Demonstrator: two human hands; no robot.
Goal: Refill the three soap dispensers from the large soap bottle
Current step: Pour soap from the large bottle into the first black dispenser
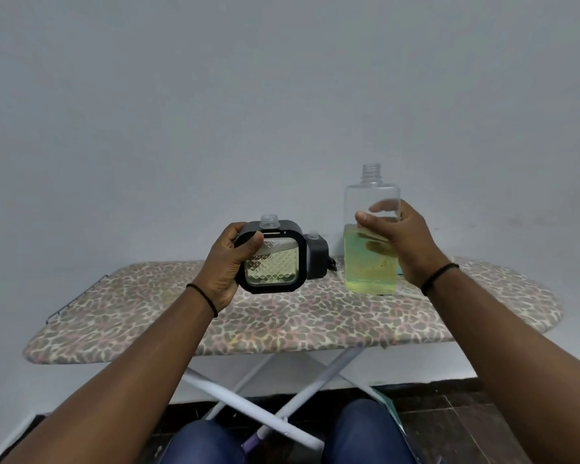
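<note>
My left hand grips a square soap dispenser with a black frame, a clear diamond-patterned window and an uncapped clear neck, held upright above the board. It holds a little pale liquid. My right hand holds the large clear soap bottle upright, uncapped and roughly half full of yellow-green soap. A second black dispenser stands on the board behind the first, partly hidden. I cannot see a third dispenser.
An ironing board with a leopard-print cover stands on crossed white legs against a plain grey wall. A metal rest sticks out at its left end. My knees are below the board's near edge.
</note>
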